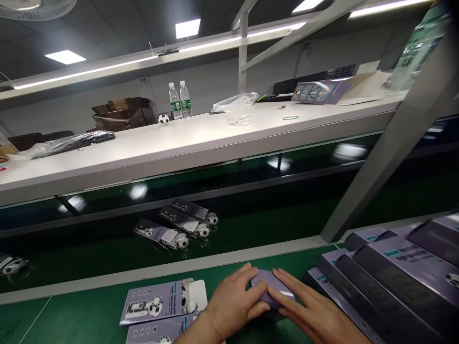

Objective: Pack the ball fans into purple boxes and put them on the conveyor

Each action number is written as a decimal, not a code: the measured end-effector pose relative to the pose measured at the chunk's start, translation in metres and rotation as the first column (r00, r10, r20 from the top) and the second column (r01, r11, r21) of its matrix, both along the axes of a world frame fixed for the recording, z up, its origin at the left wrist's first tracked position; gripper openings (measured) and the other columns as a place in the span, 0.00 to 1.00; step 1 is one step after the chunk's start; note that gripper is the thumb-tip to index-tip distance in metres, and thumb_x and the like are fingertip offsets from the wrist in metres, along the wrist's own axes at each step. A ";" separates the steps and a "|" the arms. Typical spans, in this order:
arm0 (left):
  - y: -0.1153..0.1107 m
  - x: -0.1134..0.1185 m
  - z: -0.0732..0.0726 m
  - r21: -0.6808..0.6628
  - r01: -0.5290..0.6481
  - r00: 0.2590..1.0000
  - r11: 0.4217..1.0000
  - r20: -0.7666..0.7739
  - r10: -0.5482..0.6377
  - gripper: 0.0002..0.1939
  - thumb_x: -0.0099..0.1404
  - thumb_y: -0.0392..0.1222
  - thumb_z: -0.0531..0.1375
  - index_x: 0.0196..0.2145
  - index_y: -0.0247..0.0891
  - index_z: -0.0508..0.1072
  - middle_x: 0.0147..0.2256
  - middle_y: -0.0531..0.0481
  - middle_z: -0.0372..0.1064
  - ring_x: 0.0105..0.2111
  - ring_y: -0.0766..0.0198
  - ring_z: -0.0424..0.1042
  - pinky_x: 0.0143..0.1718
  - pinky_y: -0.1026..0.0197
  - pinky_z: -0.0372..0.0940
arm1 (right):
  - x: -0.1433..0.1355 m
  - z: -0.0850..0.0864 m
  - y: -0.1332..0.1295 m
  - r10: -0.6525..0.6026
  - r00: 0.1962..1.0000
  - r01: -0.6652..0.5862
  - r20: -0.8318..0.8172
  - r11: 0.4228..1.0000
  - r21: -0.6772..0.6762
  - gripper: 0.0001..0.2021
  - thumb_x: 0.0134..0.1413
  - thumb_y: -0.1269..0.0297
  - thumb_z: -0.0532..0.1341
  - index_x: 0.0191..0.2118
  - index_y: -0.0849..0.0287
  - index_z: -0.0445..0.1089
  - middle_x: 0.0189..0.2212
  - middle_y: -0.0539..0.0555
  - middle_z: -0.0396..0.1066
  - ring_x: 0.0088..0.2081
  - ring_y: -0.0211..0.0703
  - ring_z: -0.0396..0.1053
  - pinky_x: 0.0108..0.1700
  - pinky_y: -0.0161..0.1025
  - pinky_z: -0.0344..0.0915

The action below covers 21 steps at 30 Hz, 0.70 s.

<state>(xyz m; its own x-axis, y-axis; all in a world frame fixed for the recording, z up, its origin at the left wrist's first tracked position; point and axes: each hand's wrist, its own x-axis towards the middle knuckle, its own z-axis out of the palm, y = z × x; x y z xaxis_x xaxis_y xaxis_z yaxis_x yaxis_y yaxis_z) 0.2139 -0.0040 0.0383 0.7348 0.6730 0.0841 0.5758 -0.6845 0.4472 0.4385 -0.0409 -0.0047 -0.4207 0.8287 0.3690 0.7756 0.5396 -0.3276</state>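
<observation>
Between my two hands is a small purple cardboard box [267, 283], partly covered by fingers. My left hand [238, 296] grips its left side, with thumb and fingers bent over the near face. The fingers of my right hand [304, 303] press along the box's right side, fairly straight. To the left of my left hand lie purple printed packages [152, 306] with soccer-ball pictures, the upper one with its white flap open and a ball showing. Right of my right hand, several purple boxes [390, 267] lie stacked in overlapping rows.
Beyond the green bench [82, 310], packages with soccer balls [181, 240] lie on a dark green conveyor. A slanted metal post [376, 162] rises at right. The white shelf [201, 143] holds water bottles [175, 102], a small soccer ball [163, 119], plastic bags and an open carton [319, 91].
</observation>
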 end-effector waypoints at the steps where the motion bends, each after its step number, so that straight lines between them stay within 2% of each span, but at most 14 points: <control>1: -0.001 0.001 0.003 0.017 -0.002 1.000 1.000 -0.013 0.002 0.20 0.68 0.48 0.52 0.55 0.42 0.63 0.57 0.41 0.60 0.59 0.49 0.56 0.57 0.50 0.59 | 0.001 0.001 0.001 0.006 1.000 -0.006 -0.003 1.000 -0.004 0.19 0.59 0.64 0.54 0.55 0.40 0.61 0.58 0.49 0.59 0.57 0.48 0.59 0.53 0.45 0.65; 3: -0.003 0.001 0.005 0.046 -0.017 0.999 0.999 -0.035 0.019 0.19 0.69 0.47 0.51 0.55 0.41 0.63 0.56 0.40 0.61 0.59 0.48 0.57 0.56 0.50 0.60 | 0.003 0.003 0.004 0.023 1.000 -0.023 -0.017 1.000 -0.001 0.18 0.60 0.64 0.52 0.55 0.40 0.61 0.57 0.49 0.59 0.57 0.47 0.60 0.53 0.43 0.66; 6: -0.008 0.002 0.003 0.072 -0.050 0.995 0.996 -0.079 0.055 0.20 0.69 0.46 0.52 0.55 0.38 0.64 0.58 0.39 0.59 0.60 0.47 0.54 0.57 0.51 0.59 | 0.004 0.004 0.007 0.078 0.996 -0.081 -0.052 0.996 -0.039 0.19 0.60 0.64 0.53 0.55 0.39 0.61 0.59 0.47 0.57 0.59 0.48 0.56 0.53 0.44 0.64; 11: -0.018 0.006 -0.007 0.070 -0.082 0.992 0.994 -0.095 0.088 0.22 0.68 0.48 0.52 0.57 0.37 0.62 0.60 0.37 0.55 0.61 0.45 0.51 0.59 0.47 0.56 | 0.004 0.017 0.011 0.114 0.987 -0.137 -0.115 0.965 -0.222 0.18 0.61 0.62 0.49 0.54 0.38 0.62 0.59 0.43 0.55 0.62 0.50 0.48 0.55 0.48 0.62; 14: -0.026 0.007 -0.016 0.090 -0.085 0.994 0.992 -0.064 0.091 0.25 0.68 0.49 0.51 0.59 0.37 0.58 0.61 0.35 0.51 0.61 0.43 0.48 0.59 0.42 0.53 | 0.005 0.023 0.010 0.144 0.987 -0.160 -0.071 0.922 -0.352 0.18 0.61 0.58 0.49 0.56 0.37 0.59 0.61 0.41 0.51 0.63 0.51 0.44 0.57 0.50 0.59; 17: -0.033 0.009 -0.027 0.110 -0.099 0.993 0.989 -0.048 0.105 0.30 0.66 0.51 0.55 0.61 0.36 0.55 0.62 0.33 0.48 0.62 0.41 0.45 0.59 0.38 0.51 | 0.009 0.014 0.003 0.108 0.994 -0.096 0.009 0.916 -0.389 0.22 0.58 0.55 0.54 0.58 0.37 0.55 0.62 0.42 0.46 0.63 0.54 0.43 0.59 0.56 0.54; 21: -0.031 0.010 -0.029 0.072 -0.089 0.995 0.993 -0.041 0.092 0.31 0.64 0.45 0.58 0.61 0.38 0.53 0.63 0.34 0.45 0.63 0.40 0.42 0.60 0.34 0.44 | 0.013 -0.016 -0.009 0.036 0.999 -0.026 0.037 0.970 -0.244 0.23 0.58 0.59 0.54 0.59 0.38 0.53 0.62 0.44 0.47 0.62 0.56 0.44 0.59 0.61 0.48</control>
